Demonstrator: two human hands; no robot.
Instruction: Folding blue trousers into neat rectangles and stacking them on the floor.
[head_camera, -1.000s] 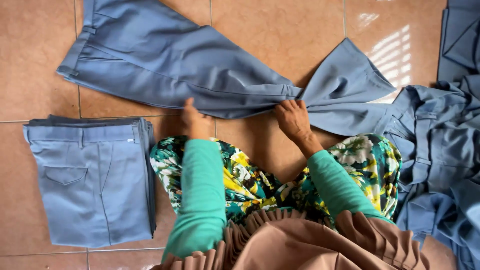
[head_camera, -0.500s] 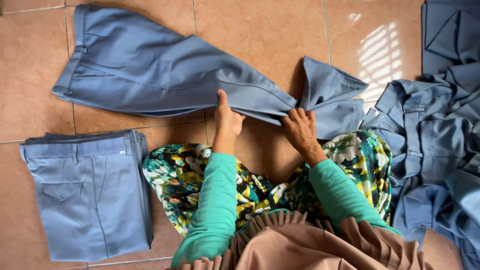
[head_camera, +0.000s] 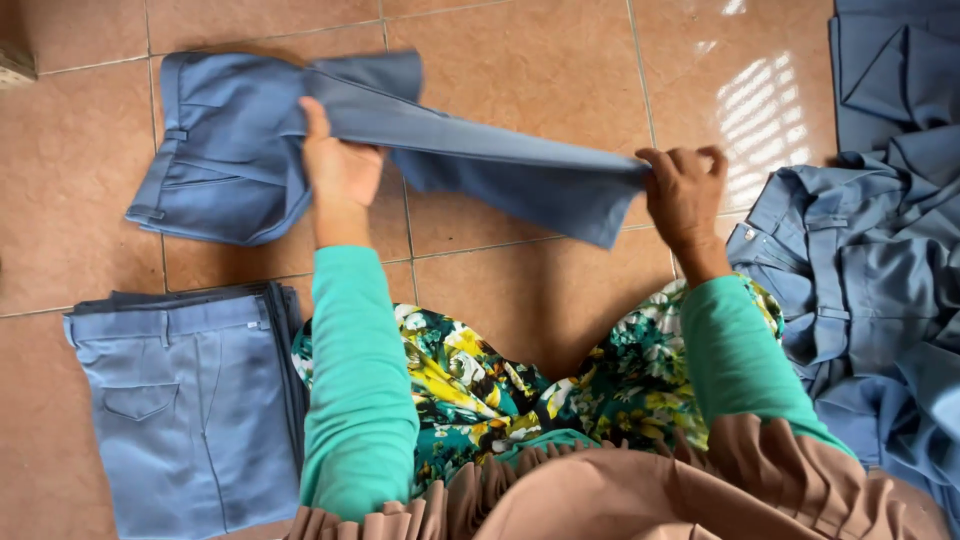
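Head view: folded trousers (head_camera: 185, 400) left, heap (head_camera: 880, 270) right.

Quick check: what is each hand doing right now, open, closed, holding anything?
Left hand: closed on the blue-grey trousers, gripping near the middle of the legs.
Right hand: closed, pinching the leg end of the same trousers, lifted off the tiled floor.

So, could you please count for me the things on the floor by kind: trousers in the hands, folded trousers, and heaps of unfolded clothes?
Trousers held in the hands: 1, blue trousers, gripped by the left hand and right hand.
Folded stacks: 1, folded trousers; the number of pairs inside cannot be told.
Unfolded heaps: 1, heap of blue clothes.
Total: 3.
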